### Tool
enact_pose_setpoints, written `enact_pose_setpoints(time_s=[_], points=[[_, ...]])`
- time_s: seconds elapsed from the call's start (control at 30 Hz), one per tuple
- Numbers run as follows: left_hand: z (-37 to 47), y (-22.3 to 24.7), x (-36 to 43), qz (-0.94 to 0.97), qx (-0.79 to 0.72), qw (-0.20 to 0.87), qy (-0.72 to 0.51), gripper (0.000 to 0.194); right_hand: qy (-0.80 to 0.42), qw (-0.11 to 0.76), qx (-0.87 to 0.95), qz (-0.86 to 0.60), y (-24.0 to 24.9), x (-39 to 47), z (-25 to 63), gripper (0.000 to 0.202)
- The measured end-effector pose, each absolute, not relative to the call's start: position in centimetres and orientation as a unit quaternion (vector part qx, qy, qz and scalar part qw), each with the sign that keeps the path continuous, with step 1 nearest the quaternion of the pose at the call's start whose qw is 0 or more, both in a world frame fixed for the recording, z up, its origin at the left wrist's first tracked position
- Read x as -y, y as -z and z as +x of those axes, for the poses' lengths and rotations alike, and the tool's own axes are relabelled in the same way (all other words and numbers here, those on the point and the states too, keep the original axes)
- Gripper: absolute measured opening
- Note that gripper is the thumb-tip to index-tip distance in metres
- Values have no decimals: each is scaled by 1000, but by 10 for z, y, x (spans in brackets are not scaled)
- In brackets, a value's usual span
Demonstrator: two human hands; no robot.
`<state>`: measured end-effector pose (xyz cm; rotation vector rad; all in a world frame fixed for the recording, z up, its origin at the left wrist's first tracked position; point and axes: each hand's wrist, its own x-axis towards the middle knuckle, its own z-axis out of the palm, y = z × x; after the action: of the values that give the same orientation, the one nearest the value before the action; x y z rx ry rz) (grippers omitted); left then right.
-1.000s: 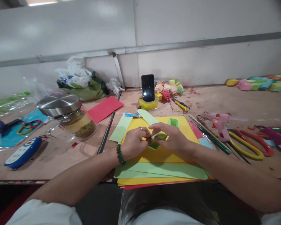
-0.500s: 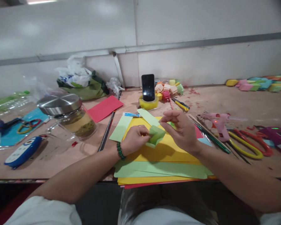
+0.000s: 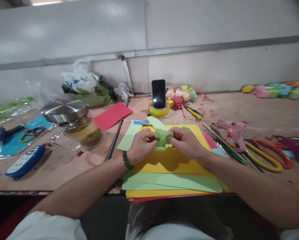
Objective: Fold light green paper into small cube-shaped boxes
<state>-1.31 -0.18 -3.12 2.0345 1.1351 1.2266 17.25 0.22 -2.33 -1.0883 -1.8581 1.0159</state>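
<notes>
A small folded green paper piece is held above a stack of yellow sheets. Its left side is pinched by my left hand, which wears a green bead bracelet at the wrist. On the other side, my right hand grips the paper's right edge between thumb and fingers. Pale green sheets lie over the stack's near part, and a pale green strip lies just behind the held paper.
Behind stand a phone on a yellow tape roll and folded paper shapes. Right are a pink glue gun and scissors. Left are a glass jar, red paper and a blue-white device.
My right hand has moved left and down and taken hold of the green paper. The paper now faces more upright between both hands, and my left hand has shifted slightly.
</notes>
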Motion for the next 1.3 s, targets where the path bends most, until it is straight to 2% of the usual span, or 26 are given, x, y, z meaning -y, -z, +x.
enact_pose_setpoints(time_s=[0.13,0.3,0.53,0.63,0.77,0.87,1.07,1.3], points=[[-10,32,5,770,-406,211,-445,18,-401,350,705,-469,26,-3,169,12],[-7,35,9,781,-399,138,-460,19,-402,323,706,-485,30,-3,165,17],[-9,37,6,779,-388,98,-482,22,-379,385,699,-469,29,-1,165,18],[-9,36,4,775,-401,106,-477,17,-390,420,691,-440,32,-2,164,15],[-9,35,0,737,-439,141,-494,10,-414,469,656,-422,34,-4,165,34],[-10,36,-4,723,-446,173,-499,8,-398,483,657,-420,35,-4,165,35],[-11,40,-3,727,-459,199,-470,8,-326,469,717,-401,39,-3,165,26],[-7,38,2,752,-435,230,-439,14,-338,459,712,-409,39,-4,166,28]])
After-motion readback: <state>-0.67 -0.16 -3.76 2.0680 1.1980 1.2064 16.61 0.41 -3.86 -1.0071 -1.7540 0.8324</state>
